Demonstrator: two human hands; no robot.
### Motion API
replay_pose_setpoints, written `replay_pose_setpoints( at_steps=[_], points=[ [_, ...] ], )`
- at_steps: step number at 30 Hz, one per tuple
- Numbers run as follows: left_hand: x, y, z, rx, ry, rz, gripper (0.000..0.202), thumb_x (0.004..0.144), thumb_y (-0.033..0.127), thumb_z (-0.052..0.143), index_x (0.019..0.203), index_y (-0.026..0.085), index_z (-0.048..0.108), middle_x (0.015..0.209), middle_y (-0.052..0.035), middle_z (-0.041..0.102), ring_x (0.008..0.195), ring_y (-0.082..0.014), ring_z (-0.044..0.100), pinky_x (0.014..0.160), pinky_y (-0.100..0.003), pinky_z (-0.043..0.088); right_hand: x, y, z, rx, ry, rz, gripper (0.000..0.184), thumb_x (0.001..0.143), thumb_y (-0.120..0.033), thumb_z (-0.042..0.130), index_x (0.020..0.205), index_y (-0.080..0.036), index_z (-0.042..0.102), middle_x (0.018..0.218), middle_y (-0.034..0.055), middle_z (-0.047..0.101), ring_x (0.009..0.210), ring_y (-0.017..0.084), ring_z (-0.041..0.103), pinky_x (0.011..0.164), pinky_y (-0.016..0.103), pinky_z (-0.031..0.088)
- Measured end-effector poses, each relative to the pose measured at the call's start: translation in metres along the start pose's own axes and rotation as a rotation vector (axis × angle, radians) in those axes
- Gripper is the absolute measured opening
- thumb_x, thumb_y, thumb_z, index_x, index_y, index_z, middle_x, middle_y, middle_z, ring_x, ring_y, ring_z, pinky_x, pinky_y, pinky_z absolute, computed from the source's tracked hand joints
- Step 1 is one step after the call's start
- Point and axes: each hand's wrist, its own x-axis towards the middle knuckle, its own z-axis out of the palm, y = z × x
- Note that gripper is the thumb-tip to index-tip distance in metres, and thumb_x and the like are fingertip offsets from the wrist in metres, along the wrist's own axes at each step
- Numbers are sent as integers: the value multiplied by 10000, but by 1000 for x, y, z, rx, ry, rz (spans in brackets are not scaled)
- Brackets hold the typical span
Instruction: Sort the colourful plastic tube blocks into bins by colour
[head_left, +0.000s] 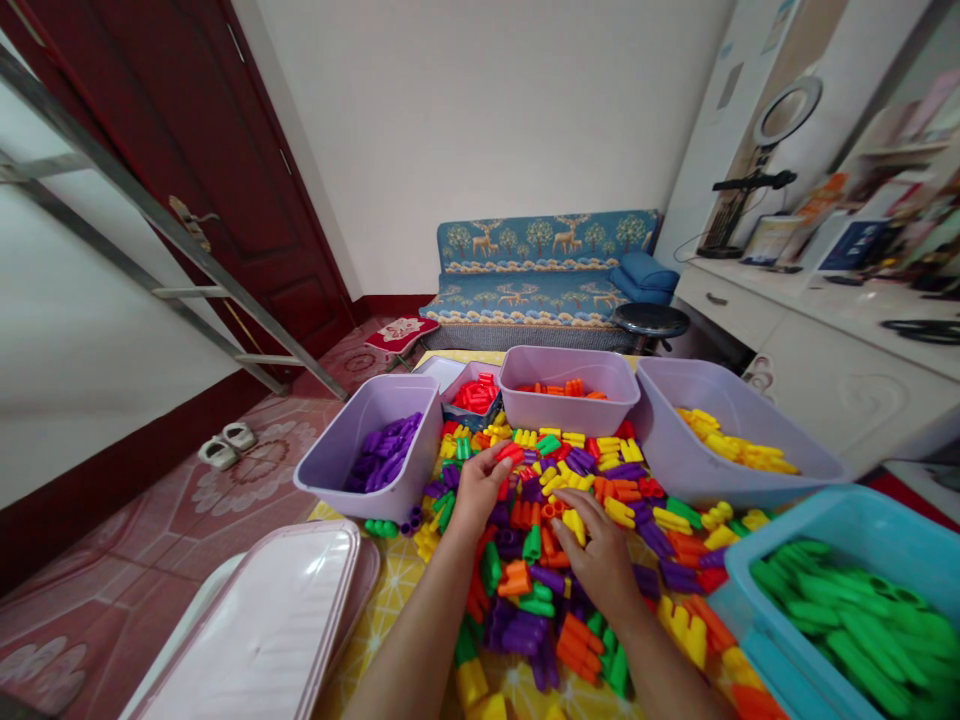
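Note:
My left hand point(480, 488) is over the middle of the pile, its thumb and fingers pinching a red plastic toy block point(511, 453). Lower and to the right, my right hand point(600, 550) curls its thumb and fingers round a yellow plastic toy block point(575, 526). Beneath both hands lie many loose blocks in purple, orange, green, yellow and red, such as an orange block point(514, 578). A small box point(491, 412) of red blocks stands beyond my left hand. Beside it is a lilac bin point(570, 408) with orange blocks.
A purple-filled lilac bin point(405, 490) stands left, a yellow-filled lilac bin point(675, 480) right, and a turquoise bin point(772, 600) of green blocks at near right. Pale lids point(262, 620) lie at near left. Behind the patterned tablecloth point(394, 590) is a blue sofa point(525, 285).

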Motion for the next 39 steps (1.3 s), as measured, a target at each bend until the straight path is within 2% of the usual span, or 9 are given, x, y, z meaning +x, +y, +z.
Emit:
replay_pose_setpoints(
  at_steps=[4, 11, 14, 18, 20, 22, 28, 33, 39],
  points=[
    [-3, 7, -5, 41, -75, 9, 419, 784, 311, 627, 1155, 118, 655, 995, -92, 740, 826, -197, 686, 785, -325, 533, 0, 1, 0, -9, -8, 7, 278, 864, -235, 526, 1133, -206, 594, 1156, 91, 627, 1104, 226, 580, 961, 399, 479],
    [7, 47, -23, 1003, -150, 138, 280, 717, 80, 551, 892, 160, 754, 808, -59, 750, 839, -212, 676, 794, -279, 486, 0, 1, 1, -3, -1, 3, 278, 865, -241, 523, 1131, -205, 596, 1149, 95, 636, 1097, 229, 589, 958, 398, 481],
    [26, 70, -27, 1038, -26, 136, 274, 745, 81, 534, 925, 129, 734, 809, -100, 741, 871, -241, 676, 814, -304, 481, -1, 1, 1, -5, 6, 8, 273, 865, -249, 527, 1123, -204, 601, 1147, 95, 642, 1096, 232, 592, 961, 402, 480],
    [40, 81, -26, 879, 167, 375, 585, 820, 129, 517, 1394, 126, 403, 1320, -173, 559, 1174, -246, 565, 962, -342, 445, -1, 1, 1, -6, 10, 6, 278, 857, -247, 534, 1122, -203, 606, 1147, 93, 645, 1095, 232, 594, 958, 399, 483],
    [33, 73, -26, 741, 139, 578, 670, 818, 138, 541, 1445, 175, 310, 1447, -137, 431, 1268, -232, 486, 1034, -358, 407, -1, 1, 1, -8, 11, 10, 282, 854, -243, 535, 1124, -202, 608, 1144, 91, 646, 1090, 231, 597, 953, 397, 486],
    [19, 56, -28, 730, 77, 649, 611, 812, 135, 548, 1399, 206, 397, 1417, -103, 473, 1285, -232, 465, 1069, -383, 382, -1, 0, 1, -6, 11, 9, 282, 854, -241, 534, 1122, -200, 610, 1140, 91, 647, 1087, 230, 598, 951, 393, 488],
    [3, 13, -25, 905, 74, 463, 478, 792, 81, 536, 1268, 110, 541, 1281, -155, 569, 1211, -252, 521, 1055, -390, 404, 1, 0, 2, -2, 10, 12, 279, 856, -234, 529, 1123, -202, 603, 1149, 99, 637, 1100, 232, 588, 963, 403, 479],
    [35, 19, -6, 1203, -29, 370, 531, 823, 115, 517, 1350, 143, 455, 1348, -126, 505, 1237, -208, 478, 1058, -318, 384, 0, -1, 1, -13, 0, 13, 282, 851, -229, 530, 1121, -205, 606, 1147, 90, 640, 1100, 230, 589, 955, 397, 488],
    [52, 22, 4, 1375, -34, 220, 496, 779, 176, 567, 1273, 137, 549, 1166, -180, 597, 1141, -320, 516, 961, -429, 432, 0, 0, 1, -14, 11, 5, 279, 851, -228, 527, 1117, -208, 609, 1135, 89, 648, 1089, 229, 596, 942, 395, 497]
  ],
)
